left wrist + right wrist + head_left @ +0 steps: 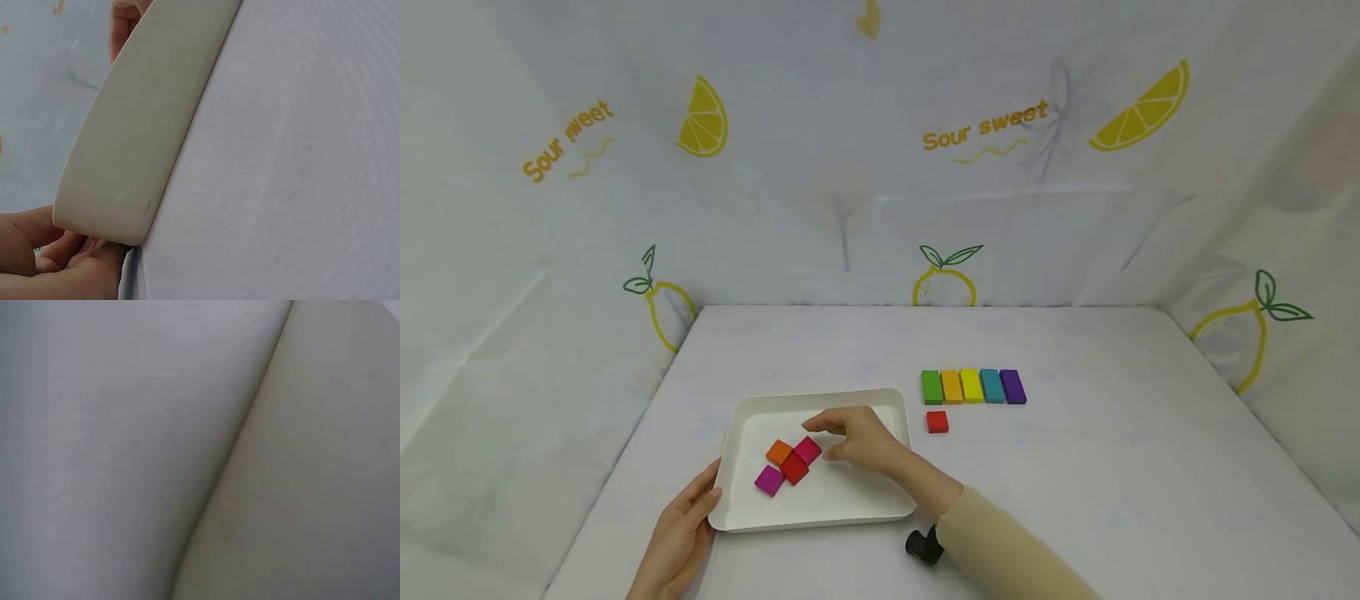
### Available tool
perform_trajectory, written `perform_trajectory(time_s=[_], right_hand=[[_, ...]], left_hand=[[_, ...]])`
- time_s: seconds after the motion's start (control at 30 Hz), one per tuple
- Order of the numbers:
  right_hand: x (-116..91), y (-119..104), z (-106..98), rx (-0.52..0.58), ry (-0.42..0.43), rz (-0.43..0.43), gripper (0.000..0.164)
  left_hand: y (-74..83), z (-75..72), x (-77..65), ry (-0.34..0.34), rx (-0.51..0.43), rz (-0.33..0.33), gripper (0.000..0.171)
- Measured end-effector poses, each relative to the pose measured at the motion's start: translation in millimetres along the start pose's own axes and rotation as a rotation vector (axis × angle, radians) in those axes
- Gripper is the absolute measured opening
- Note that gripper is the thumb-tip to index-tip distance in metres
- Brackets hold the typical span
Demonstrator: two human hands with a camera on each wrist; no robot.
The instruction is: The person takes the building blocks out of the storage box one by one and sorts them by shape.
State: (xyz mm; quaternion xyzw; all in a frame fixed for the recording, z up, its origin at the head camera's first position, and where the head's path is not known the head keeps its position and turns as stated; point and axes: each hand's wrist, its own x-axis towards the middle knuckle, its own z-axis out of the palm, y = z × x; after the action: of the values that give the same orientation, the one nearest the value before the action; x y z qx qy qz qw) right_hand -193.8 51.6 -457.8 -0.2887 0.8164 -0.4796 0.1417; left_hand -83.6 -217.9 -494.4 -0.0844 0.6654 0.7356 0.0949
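Note:
A white tray (842,508) lies on the table with several small blocks bunched in its left half: an orange block (779,452), a pink block (807,450), a red block (794,469) and a magenta block (770,481). My left hand (681,533) grips the tray's left side near the front corner. The left wrist view also shows those fingers (47,228) at the tray's end. Over the tray reaches my right hand (861,442), thumb and fingertips spread apart beside the pink block, nothing held between them. Only pale surfaces fill the right wrist view.
Right of the tray, a row of green (932,387), orange (952,387), yellow (972,386), blue (992,386) and purple blocks (1012,387) lies side by side. A single red block (937,422) sits below the green one. A black device (923,547) shows by the right sleeve.

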Motion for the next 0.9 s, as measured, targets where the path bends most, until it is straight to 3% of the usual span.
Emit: perform_trajectory(time_s=[0.33,0.9], right_hand=[[18.2,4.7,9.9,-0.024,-0.039,0.012,0.048],[19.8,5.7,13.9,-0.032,-0.062,0.053,0.043]], left_hand=[[0.6,1.0,0.3,-0.002,-0.021,0.003,0.068],[-0.2,0.3,0.4,-0.009,-0.029,0.003,0.069]])
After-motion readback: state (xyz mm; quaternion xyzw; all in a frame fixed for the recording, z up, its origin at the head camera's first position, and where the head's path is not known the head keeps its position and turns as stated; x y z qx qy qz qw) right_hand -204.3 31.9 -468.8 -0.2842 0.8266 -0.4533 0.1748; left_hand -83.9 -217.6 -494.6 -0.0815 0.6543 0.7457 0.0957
